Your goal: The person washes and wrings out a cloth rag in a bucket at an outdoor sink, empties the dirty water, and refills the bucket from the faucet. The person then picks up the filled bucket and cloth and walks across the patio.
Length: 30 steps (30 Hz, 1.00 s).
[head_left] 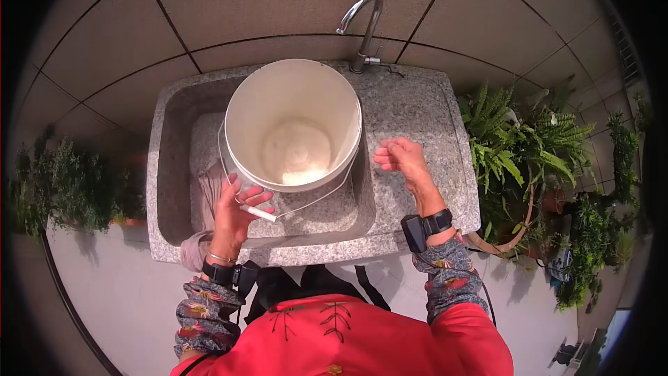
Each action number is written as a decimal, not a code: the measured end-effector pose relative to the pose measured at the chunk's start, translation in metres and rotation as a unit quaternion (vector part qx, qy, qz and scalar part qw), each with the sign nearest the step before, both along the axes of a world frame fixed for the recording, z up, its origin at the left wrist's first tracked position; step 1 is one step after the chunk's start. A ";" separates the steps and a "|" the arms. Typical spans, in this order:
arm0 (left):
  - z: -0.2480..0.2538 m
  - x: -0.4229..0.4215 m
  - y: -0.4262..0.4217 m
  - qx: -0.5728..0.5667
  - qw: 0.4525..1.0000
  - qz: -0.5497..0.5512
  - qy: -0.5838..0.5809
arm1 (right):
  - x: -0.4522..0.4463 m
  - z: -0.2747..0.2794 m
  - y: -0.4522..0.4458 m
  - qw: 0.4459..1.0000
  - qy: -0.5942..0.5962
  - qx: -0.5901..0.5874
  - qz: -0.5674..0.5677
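A white bucket (243,125) stands tilted in the stone sink (174,167), its open mouth facing me and its inside stained at the bottom. Its wire handle hangs toward me, with a white plastic grip (259,213). My left hand (236,210) is at this grip, touching it, with fingers spread and not wrapped round it. To the right of the bucket, my right hand (403,159) hovers over the stone slab, apart from the bucket. Its fingers are bent together and nothing shows in them. A greyish cloth (197,251) hangs over the sink's front edge by my left wrist.
A chrome faucet (365,28) rises behind the slab, right of the bucket. The tiled wall (278,0) runs along the back. Ferns (515,146) and other potted plants crowd the right side, and leafy plants (76,181) stand at the left.
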<state>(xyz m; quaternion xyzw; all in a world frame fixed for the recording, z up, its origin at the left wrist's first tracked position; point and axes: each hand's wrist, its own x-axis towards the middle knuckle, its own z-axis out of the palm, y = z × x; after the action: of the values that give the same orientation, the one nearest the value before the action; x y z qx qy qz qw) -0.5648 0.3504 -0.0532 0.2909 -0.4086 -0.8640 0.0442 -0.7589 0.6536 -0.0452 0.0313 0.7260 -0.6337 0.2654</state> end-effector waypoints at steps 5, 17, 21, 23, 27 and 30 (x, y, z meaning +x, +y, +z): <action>-0.011 -0.020 0.020 -0.100 0.986 0.095 -0.093 | -0.140 -0.030 -0.015 0.941 0.282 0.186 0.014; -0.016 -0.038 0.001 -0.113 0.989 0.088 -0.044 | -0.255 -0.062 -0.048 0.931 0.353 0.088 0.038; -0.024 -0.036 -0.002 -0.110 0.990 0.081 -0.048 | -0.238 -0.017 -0.045 0.890 0.382 0.227 0.102; -0.024 -0.035 -0.003 -0.119 0.989 0.068 -0.055 | -0.220 -0.027 -0.037 0.842 0.403 0.320 0.161; -0.010 -0.019 -0.015 -0.074 0.995 0.000 -0.065 | -0.187 -0.068 -0.019 0.752 0.544 0.317 0.193; -0.037 0.016 -0.039 -0.477 0.870 -0.035 -0.122 | -0.180 -0.046 -0.023 0.731 0.515 0.388 0.222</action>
<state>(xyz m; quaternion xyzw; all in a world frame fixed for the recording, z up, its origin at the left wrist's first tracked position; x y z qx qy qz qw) -0.5492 0.3110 -0.0897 0.3228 -0.7833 -0.5223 0.0969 -0.9388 0.6307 -0.0910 -0.3615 0.9206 -0.1386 -0.0510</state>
